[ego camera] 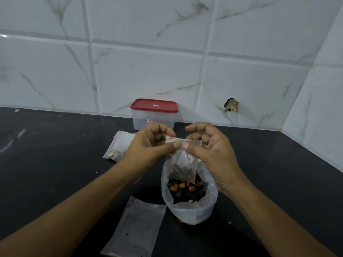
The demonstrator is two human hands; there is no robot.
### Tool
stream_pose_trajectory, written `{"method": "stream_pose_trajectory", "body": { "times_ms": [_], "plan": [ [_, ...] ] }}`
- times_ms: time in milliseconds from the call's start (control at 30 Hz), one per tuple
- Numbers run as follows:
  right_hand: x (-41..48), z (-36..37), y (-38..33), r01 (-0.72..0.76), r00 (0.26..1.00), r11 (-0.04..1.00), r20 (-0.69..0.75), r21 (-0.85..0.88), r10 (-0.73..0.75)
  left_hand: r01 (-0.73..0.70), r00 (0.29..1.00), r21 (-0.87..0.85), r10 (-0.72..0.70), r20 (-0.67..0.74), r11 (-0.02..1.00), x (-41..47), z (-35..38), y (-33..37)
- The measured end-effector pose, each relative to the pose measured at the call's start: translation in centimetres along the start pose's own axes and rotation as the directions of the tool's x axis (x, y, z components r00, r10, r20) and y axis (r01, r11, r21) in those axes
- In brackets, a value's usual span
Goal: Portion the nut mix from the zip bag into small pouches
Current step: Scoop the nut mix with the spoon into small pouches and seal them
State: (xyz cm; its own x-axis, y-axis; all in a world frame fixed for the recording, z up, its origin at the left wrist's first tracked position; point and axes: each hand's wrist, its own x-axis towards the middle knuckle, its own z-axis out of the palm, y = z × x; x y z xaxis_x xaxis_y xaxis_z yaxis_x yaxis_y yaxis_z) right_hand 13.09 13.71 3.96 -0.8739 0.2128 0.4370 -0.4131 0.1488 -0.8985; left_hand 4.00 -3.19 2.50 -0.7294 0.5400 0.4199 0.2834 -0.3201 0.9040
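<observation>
Flat empty pouch [135, 229] lies nearest, while left hand [152, 145] and right hand [209, 151] pinch a small filled pouch [182, 164] above the zip bag [189, 212]

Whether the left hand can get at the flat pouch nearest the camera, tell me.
Probably yes, once freed: the left hand pinches the zip top of the filled pouch with the right hand. The flat pouch lies uncovered on the counter beside the left forearm.

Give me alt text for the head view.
Left hand and right hand pinch the top of a small clear plastic pouch of nut mix above an open clear zip bag on a black counter. A filled pouch, an empty pouch and a red-lidded box sit nearby.
</observation>
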Motion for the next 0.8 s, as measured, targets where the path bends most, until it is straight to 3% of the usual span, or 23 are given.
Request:
{"method": "stream_pose_trajectory", "body": {
  "times_ms": [533, 667, 800],
  "plan": [
    [0.7, -0.9, -0.1, 0.000, 0.992, 1.000, -0.123, -0.013, -0.002, 0.000, 0.995, -0.018, -0.002, -0.101, 1.000, 0.9, -2.4, 1.0],
    [0.3, -0.7, 0.1, 0.028, 0.998, 0.985, -0.049, -0.170, -0.037, -0.020, 0.980, 0.056, 0.031, -0.195, 0.998, 1.4, -3.8, 1.4],
    [-0.4, 0.1, 0.1, 0.116, 0.992, 0.913, 0.094, -0.390, -0.086, 0.083, 0.958, 0.133, -0.042, -0.282, 0.988, 1.8, -6.1, 1.7]
  ]
}}
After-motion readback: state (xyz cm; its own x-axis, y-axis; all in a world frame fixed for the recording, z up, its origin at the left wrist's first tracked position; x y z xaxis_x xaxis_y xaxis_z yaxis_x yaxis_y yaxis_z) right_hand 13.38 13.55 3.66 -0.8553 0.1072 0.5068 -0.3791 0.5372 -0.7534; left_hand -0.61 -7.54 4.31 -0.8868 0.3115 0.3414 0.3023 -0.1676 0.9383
